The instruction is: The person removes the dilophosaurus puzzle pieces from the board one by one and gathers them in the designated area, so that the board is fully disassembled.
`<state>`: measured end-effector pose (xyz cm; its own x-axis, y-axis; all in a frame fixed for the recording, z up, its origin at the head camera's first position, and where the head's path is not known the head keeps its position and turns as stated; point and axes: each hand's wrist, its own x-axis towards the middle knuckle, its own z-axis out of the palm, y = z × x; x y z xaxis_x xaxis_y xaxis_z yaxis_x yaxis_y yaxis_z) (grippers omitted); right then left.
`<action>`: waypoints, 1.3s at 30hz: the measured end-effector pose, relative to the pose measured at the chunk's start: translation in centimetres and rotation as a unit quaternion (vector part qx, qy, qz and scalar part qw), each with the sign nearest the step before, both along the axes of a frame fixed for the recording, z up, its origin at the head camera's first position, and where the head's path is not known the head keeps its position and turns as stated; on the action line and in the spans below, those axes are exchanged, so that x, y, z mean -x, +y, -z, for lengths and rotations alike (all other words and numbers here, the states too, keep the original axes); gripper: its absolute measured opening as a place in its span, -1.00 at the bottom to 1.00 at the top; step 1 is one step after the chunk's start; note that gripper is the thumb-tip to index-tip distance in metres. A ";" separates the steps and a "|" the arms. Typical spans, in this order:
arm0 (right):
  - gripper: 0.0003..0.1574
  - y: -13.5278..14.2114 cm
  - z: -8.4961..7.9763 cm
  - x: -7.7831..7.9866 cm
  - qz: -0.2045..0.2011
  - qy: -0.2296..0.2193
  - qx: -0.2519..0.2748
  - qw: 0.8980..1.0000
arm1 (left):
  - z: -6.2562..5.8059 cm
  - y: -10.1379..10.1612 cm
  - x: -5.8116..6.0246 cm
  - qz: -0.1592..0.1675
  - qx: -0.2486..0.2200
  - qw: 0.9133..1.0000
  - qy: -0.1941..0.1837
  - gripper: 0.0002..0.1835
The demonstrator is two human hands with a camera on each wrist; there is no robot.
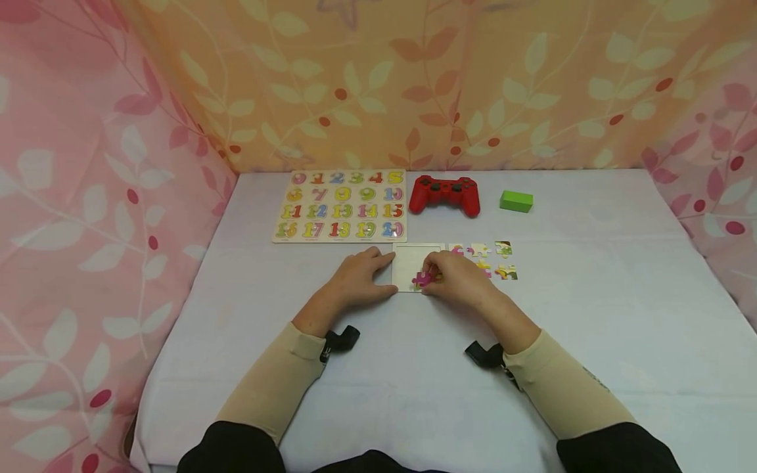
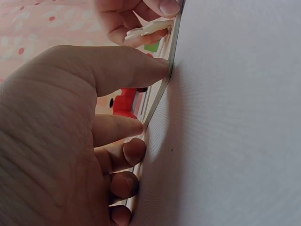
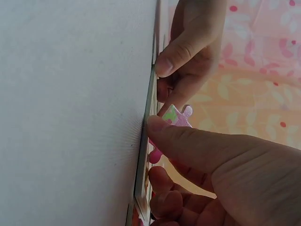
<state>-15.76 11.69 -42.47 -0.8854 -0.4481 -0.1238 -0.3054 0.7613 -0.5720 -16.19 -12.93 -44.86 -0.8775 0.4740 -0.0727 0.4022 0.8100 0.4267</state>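
A pink jigsaw puzzle piece [image 1: 422,280] is pinched between the thumb and fingers of my right hand [image 1: 458,277], over the lower right part of a small white puzzle tray [image 1: 407,264]. In the right wrist view, the piece [image 3: 182,116] stands tilted above the tray's edge, with green and pink on its face. My left hand [image 1: 359,279] touches the tray's left side, thumb at the lower corner and forefinger higher up. That thumb and forefinger look fairly straight in the left wrist view, the other fingers [image 2: 124,184] bent beside them.
Several loose jigsaw pieces [image 1: 503,248] lie right of the tray, some partly hidden by my right hand. Behind are a wooden number board [image 1: 340,203], a red game controller [image 1: 445,194] and a green block [image 1: 516,201]. Patterned cloth [image 1: 414,85] borders the white table [image 1: 621,295].
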 end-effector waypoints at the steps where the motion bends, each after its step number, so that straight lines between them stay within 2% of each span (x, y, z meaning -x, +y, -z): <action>1: -0.62 0.0 0.0 0.0 -0.003 0.005 -0.003 1.000 | 0.0 0.0 0.0 0.001 0.000 1.000 0.001 -0.17; 6: -0.59 -0.2 -0.1 -0.3 -0.015 0.020 -0.016 1.000 | 0.0 -0.1 0.1 0.001 0.001 1.000 0.001 -0.17; 16: -0.68 -0.4 0.3 -0.4 -0.039 0.058 -0.024 0.997 | 0.0 0.0 0.1 0.000 0.004 1.000 0.002 -0.17; 24: -0.65 -0.2 0.3 -0.4 -0.056 0.056 -0.043 0.996 | 0.0 -0.1 0.1 -0.003 0.000 1.000 0.000 -0.17; 31: -0.62 0.3 -1.7 -1.3 -0.072 0.072 -0.048 0.994 | 0.0 0.0 0.1 -0.003 0.002 1.000 0.002 -0.16; 39: -0.65 2.1 -4.3 -3.0 -0.053 0.106 -0.016 0.993 | 0.0 0.1 0.0 -0.007 0.002 1.000 -0.003 -0.16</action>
